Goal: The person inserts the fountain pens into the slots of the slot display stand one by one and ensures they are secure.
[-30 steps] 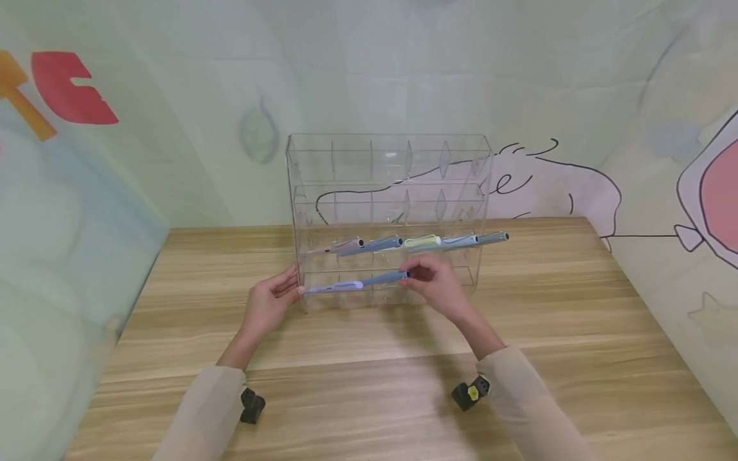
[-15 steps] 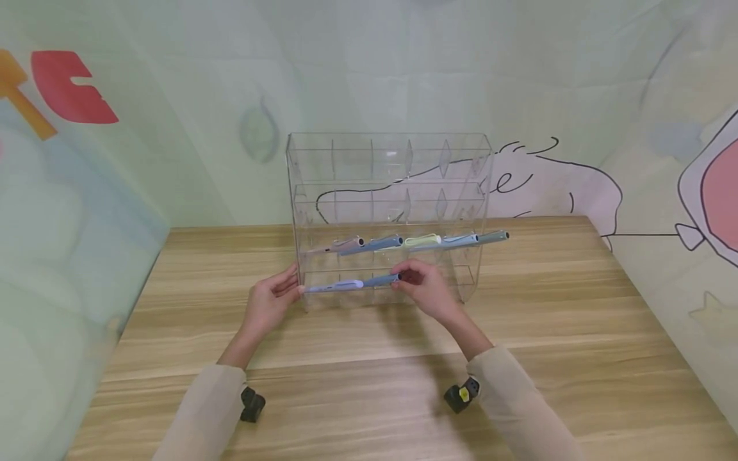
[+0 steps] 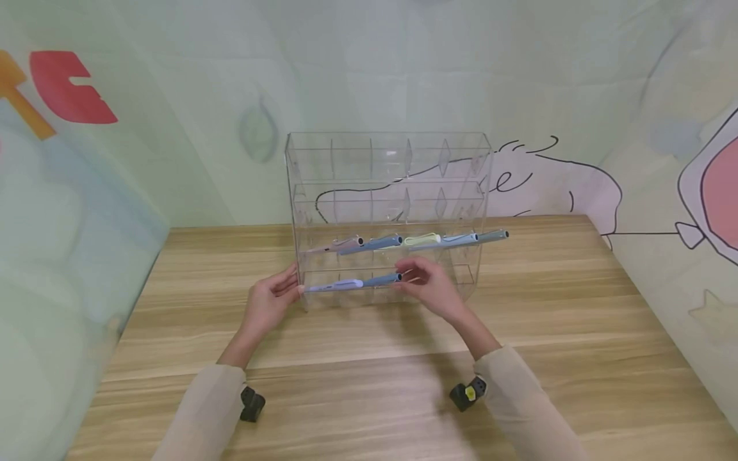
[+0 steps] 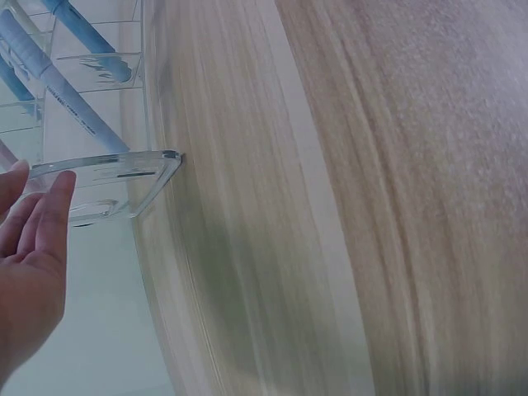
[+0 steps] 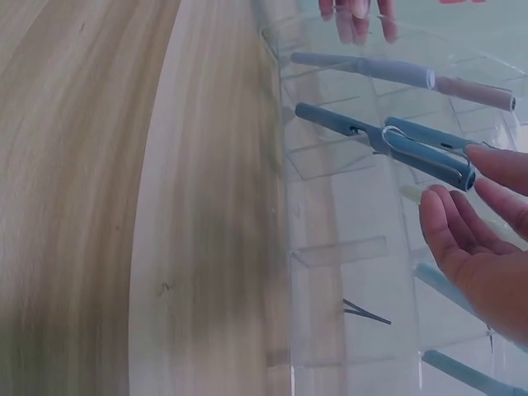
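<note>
A clear acrylic rack (image 3: 386, 149) with several tiers stands on the wooden table. My left hand (image 3: 269, 306) rests against its left side, fingers fairly straight at the side panel. In the lowest tier lie a lavender pen (image 3: 334, 285) and, to its right, a blue pen (image 3: 380, 280), both slanting. My right hand (image 3: 429, 286) is just right of the blue pen's capped end, thumb and fingers spread apart around it. In the right wrist view, the fingertips (image 5: 433, 202) are right beside the cap end of that blue pen (image 5: 421, 157).
The tier above holds a pinkish pen (image 3: 348, 244), another blue pen (image 3: 383, 243), a pale green pen (image 3: 423, 240), a light blue pen (image 3: 458, 241) and a grey-green pen (image 3: 492, 237). A printed cloth backdrop (image 3: 202, 141) hangs close behind the rack.
My right hand shifted left and pushed the blue pen slightly left into the lowest tier. It has since loosened its pinch and drawn back a little to the right. The left hand stayed put.
</note>
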The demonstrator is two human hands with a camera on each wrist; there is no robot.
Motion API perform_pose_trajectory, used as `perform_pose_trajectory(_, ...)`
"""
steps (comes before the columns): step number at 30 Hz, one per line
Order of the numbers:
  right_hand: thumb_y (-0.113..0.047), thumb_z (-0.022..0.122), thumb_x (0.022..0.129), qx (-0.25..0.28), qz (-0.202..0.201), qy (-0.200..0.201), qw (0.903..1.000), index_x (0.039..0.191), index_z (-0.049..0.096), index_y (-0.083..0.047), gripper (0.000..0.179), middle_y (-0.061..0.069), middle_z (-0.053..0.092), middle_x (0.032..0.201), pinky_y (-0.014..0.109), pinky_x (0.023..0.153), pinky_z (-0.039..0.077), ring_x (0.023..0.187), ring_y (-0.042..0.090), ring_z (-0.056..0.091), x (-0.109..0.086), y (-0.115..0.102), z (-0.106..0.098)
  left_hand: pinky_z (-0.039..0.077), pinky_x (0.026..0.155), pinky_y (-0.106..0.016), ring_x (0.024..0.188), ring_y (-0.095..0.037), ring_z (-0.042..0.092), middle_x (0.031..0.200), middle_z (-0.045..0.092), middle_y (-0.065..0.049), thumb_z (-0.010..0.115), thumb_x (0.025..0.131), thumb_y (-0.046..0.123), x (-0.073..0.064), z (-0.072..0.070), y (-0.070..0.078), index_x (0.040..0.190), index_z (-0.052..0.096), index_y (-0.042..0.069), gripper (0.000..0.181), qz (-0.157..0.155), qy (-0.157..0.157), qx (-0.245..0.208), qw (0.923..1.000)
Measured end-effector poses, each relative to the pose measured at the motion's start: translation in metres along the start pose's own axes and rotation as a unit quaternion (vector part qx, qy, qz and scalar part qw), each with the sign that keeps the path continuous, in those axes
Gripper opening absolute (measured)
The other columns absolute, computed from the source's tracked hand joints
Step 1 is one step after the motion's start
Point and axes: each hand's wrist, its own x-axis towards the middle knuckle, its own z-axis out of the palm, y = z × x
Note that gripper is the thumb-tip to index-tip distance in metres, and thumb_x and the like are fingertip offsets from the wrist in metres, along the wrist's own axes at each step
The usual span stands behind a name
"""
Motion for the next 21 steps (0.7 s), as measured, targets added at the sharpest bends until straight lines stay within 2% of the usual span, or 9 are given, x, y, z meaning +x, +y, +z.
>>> perform_pose_trajectory(7,0.011,0.064,0.078,-0.02,-0.028,-0.007,0.9994,0.1,0.063,0.007,0.022,0.017,0.063,0.098,0.03,0.075,0.057,0.086,0.028,0.06,-0.001,-0.001,-0.0025,0.053,0.079,-0.018,0.109,-0.032,0.055,0.123,0.051,-0.024,0.06,0.085,-0.004,-0.0001,-0.0006,-0.0002,0.131,0.043,-0.003,0.049,0.0,0.001,0.003,1.0)
perform_pose_trajectory(15,0.008,0.066,0.078,-0.052,-0.013,0.01,0.9985,0.097,0.065,0.003,0.02,0.013,0.065,0.095,0.032,0.075,0.056,0.085,0.025,0.061,-0.0007,-0.001,-0.001,0.053,0.078,-0.018,0.108,-0.032,0.056,0.122,0.052,-0.024,0.06,0.085,-0.004,-0.0002,-0.0001,-0.0005,0.13,0.044,-0.003,0.048,0.003,0.001,0.005,1.0)
perform_pose_trajectory(21,-0.002,0.067,0.081,-0.052,0.01,0.011,0.9985,0.094,0.065,0.0,0.013,0.008,0.065,0.088,0.027,0.07,0.056,0.079,0.018,0.062,-0.0016,0.001,0.0004,0.053,0.078,-0.019,0.108,-0.032,0.055,0.123,0.052,-0.024,0.06,0.085,-0.004,-0.0004,0.0002,0.0003,0.13,0.044,-0.003,0.048,0.002,0.001,0.001,1.0)
